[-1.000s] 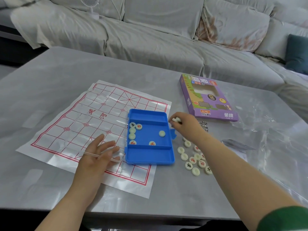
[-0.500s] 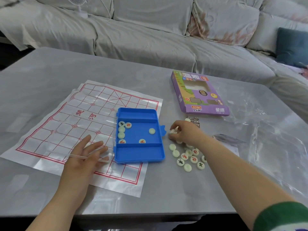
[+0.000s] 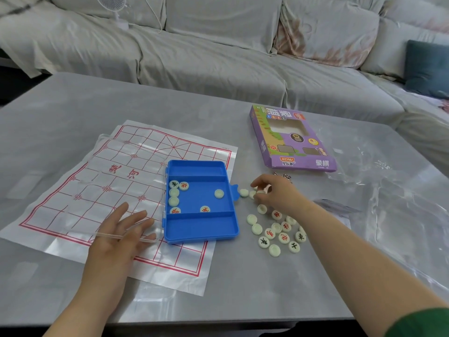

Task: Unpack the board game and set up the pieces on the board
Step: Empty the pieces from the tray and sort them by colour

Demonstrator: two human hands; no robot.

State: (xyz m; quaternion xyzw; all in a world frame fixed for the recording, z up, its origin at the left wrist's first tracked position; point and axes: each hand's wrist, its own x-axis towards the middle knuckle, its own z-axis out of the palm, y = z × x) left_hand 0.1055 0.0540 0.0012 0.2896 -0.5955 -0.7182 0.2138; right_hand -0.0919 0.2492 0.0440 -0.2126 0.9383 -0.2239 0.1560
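A white plastic xiangqi board sheet [image 3: 136, 181] with red lines lies on the grey table. On its right part sits an open blue piece case [image 3: 201, 227] holding several round cream pieces [image 3: 219, 193]. Its clear lid [image 3: 116, 166] lies open to the left over the board. My left hand [image 3: 121, 237] rests flat on the lid's near edge, fingers straight. My right hand [image 3: 274, 193] is just right of the case, fingers curled and pinching a cream piece. A heap of loose pieces [image 3: 279, 235] lies on the table below that hand.
The purple game box [image 3: 291, 142] lies flat behind my right hand, with a metal key ring [image 3: 283, 175] at its near edge. Crinkled clear plastic wrap [image 3: 388, 190] covers the table's right side. A covered sofa [image 3: 218, 57] runs along the far side.
My right hand moved from the case's right rim down to the table beside the loose pieces. The left hand stayed on the lid. The camera view shifted slightly.
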